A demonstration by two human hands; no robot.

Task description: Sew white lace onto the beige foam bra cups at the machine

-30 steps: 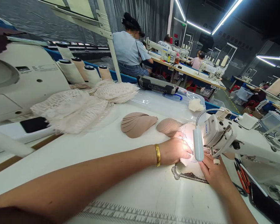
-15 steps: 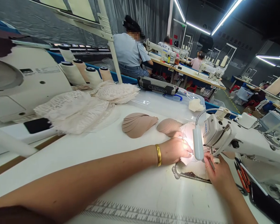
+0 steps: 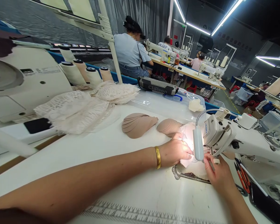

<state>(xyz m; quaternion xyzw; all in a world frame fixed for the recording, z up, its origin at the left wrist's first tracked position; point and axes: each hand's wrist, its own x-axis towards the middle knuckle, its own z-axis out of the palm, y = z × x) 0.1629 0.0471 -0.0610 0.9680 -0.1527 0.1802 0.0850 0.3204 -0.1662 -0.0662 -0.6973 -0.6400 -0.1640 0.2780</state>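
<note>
My left hand [image 3: 175,151], with a gold bangle at the wrist, is closed on a pale lace fabric piece [image 3: 188,161] under the head of the white sewing machine [image 3: 235,143]. My right hand [image 3: 218,175] rests on the same piece just right of the needle, fingers pressed against it. The machine's small lamp [image 3: 198,143] lights the cloth brightly and hides part of it. Two stacks of beige foam cups [image 3: 137,123] lie just beyond my left hand.
A heap of cream lace [image 3: 79,107] and several thread cones [image 3: 88,74] stand at the back left. A clear plastic box lid [image 3: 163,104] lies behind the cups. Red scissors [image 3: 242,177] lie right of the machine. Other people sit sewing at far tables.
My right hand slid a little up toward the needle. My left hand and the cloth stayed nearly where they were.
</note>
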